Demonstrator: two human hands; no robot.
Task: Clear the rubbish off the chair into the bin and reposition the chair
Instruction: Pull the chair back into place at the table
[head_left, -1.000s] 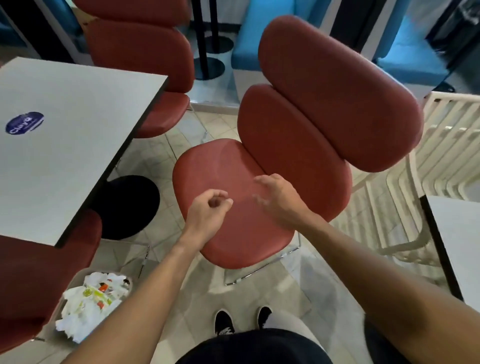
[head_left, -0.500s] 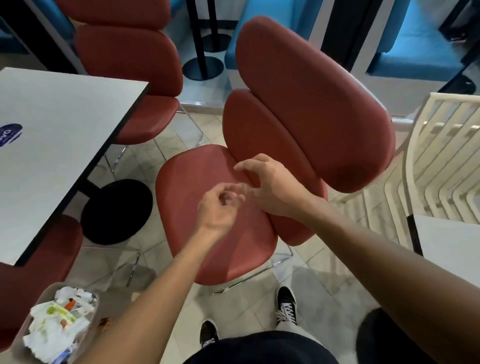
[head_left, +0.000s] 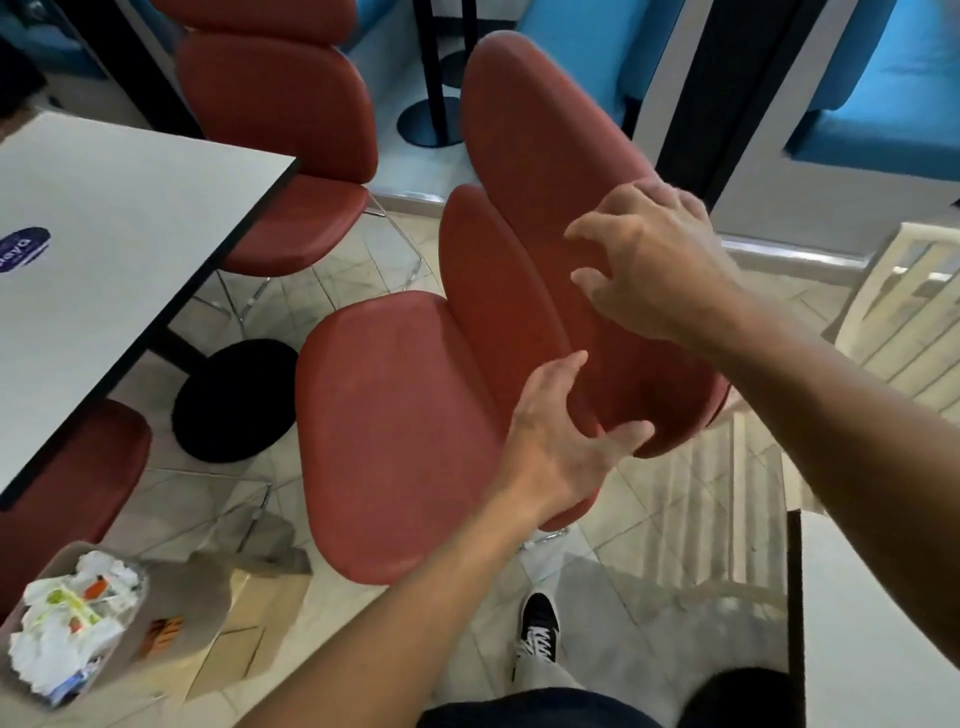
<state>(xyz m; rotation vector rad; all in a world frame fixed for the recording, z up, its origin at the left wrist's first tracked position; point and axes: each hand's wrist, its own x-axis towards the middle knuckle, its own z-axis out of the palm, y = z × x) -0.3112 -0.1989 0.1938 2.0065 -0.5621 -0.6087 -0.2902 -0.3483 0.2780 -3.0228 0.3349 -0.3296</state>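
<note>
Neither hand is closed on anything: the left hand (head_left: 558, 441) is spread wide, thumb and fingers apart, cupping toward the lower edge of the red chair (head_left: 415, 415)'s lower back cushion, and whether it touches the cushion cannot be told. The right hand (head_left: 649, 265) is also open, fingers curled and splayed, hovering at the front of the chair's upper back cushion near its top right edge.

The chair has three rounded, dull-red padded parts: a broad seat, a narrower lower back pad and a large upper pad, on thin metal legs. Its seat is bare. It stands on the tiled floor just right of the white table (head_left: 104, 249), its seat turned toward the table's black round base.

The bin (head_left: 72, 618), holding crumpled white paper and wrappers, sits on the floor to the chair's lower left, below the table's near edge. Both forearms reach forward from the lower right.
</note>
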